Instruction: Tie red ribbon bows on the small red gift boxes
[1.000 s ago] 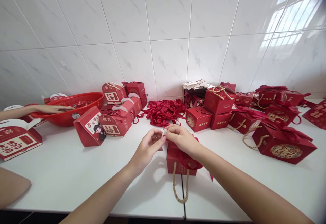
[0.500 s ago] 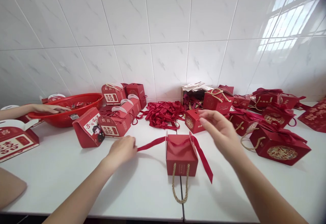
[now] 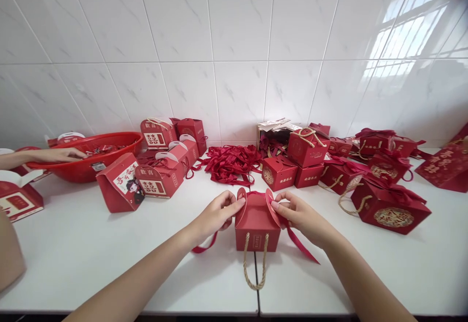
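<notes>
A small red gift box stands upright in front of me, its gold rope handle hanging down the near side. My left hand pinches the rounded left flap between thumb and fingers. On the other side, my right hand grips the right flap in the same way. A dark red ribbon runs through the top of the box. One ribbon end lies out past my right hand, and the other curls below my left hand. The fingertips behind the flaps are partly hidden.
A heap of red ribbons lies behind the box. Finished-looking red boxes with bows crowd the right. At left are double-happiness boxes and a red basin of wrapped pieces, with another person's hand reaching into it.
My left hand has come in from the ribbon's left end to the left flap. My right hand has moved down and inward onto the right flap. The left ribbon end now hangs slack.
</notes>
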Demonstrator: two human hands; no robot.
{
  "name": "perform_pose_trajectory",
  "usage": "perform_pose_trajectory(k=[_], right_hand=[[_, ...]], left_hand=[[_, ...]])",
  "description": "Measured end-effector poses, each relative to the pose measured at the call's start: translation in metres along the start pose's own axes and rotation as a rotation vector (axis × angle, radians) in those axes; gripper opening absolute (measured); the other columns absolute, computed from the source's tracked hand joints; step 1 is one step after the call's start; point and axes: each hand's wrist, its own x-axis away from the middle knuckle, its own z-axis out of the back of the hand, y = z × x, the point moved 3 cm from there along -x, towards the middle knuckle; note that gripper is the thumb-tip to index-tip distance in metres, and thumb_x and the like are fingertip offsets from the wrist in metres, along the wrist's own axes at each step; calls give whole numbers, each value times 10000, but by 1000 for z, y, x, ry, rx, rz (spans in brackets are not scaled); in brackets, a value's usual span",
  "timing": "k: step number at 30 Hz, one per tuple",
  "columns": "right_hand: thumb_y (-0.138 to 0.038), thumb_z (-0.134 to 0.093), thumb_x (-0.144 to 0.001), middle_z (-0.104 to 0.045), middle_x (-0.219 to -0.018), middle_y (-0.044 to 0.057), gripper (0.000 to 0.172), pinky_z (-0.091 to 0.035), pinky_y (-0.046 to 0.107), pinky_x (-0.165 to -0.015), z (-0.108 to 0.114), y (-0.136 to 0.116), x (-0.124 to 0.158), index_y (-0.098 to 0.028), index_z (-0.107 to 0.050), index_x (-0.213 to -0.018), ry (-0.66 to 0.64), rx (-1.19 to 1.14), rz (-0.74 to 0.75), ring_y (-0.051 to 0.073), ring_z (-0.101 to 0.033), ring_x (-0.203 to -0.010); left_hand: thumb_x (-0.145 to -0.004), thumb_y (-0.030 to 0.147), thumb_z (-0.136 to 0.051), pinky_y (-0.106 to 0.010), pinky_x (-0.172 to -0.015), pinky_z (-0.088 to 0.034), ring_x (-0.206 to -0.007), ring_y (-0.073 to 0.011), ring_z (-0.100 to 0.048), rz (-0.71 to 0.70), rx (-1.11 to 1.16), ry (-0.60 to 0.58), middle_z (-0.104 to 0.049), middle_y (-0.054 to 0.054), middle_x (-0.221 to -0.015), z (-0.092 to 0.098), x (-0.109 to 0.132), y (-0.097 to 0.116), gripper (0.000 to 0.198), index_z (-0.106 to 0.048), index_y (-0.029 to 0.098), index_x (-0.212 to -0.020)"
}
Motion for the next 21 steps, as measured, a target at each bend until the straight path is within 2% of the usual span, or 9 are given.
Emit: perform_pose_trajectory(k=[3, 6, 8, 12, 14, 16, 18, 21], right_hand=[[-522, -693, -713, -423, -584, -87, 428, -227, 214, -484, -5, -5, -1, -217, -430, -857, -13, -89, 12, 73, -334, -498], [-473, -723, -692, -356, -569, -99, 427, -166, 214, -456, -3, -11, 1, -221, -390, -780, 6, -68, 16, 63, -257, -488], [-464, -722, -691, -327, -571, -100, 429, -151, 218, -448, 4, -12, 3, -224, -374, -763, 36, -21, 28, 64, -234, -489], [-464, -702, -710, -311, -586, -100, 425, -157, 218, -447, 20, -7, 7, -228, -353, -761, 38, 89, 5, 70, -216, -500], [-465, -673, -737, -324, -590, -94, 404, -169, 218, -457, 23, -3, 7, -225, -349, -757, 34, 134, 11, 75, -230, -511], [-464, -656, -747, -336, -586, -85, 394, -201, 221, -474, 28, 0, 7, -222, -345, -734, 87, 197, 41, 85, -271, -523], [-466, -652, -740, -406, -622, -54, 372, -274, 234, -513, 35, 0, 10, -217, -377, -707, 217, 311, 101, 113, -376, -575], [-482, -619, -754, -562, -855, 38, 293, -379, 293, -647, 50, -9, 26, -214, -509, -712, 494, 511, 237, 205, -519, -815]], left_hand=[[-757, 515, -626, -210, -560, -325, -613, -99, -416, -11, -87, 51, -433, 59, -682, -1, -4, -2, 400, -388, 195, -716], [-705, 500, -678, -227, -607, -351, -668, -120, -452, -44, -117, 71, -462, 52, -694, 2, -8, -2, 424, -387, 192, -687], [-694, 529, -672, -225, -562, -310, -607, -108, -408, -39, -108, 48, -437, 53, -651, 6, -10, -2, 425, -424, 185, -664], [-721, 629, -579, -244, -480, -149, -485, -78, -223, 71, -69, 1, -322, 71, -550, 12, -10, -9, 490, -450, 176, -585], [-716, 641, -575, -246, -482, -165, -488, -81, -234, 71, -89, 3, -324, 67, -546, 12, -10, -12, 511, -437, 176, -553], [-726, 623, -577, -238, -515, -259, -530, -97, -329, 8, -123, 25, -390, 52, -578, 12, -10, -14, 489, -462, 175, -570], [-772, 594, -539, -246, -606, -357, -631, -137, -444, -91, -148, 113, -480, 25, -655, 19, -10, -15, 430, -523, 180, -660], [-828, 515, -497, -270, -759, -395, -821, -195, -519, -265, -218, 399, -568, -21, -796, 43, -5, -11, 340, -570, 192, -752]])
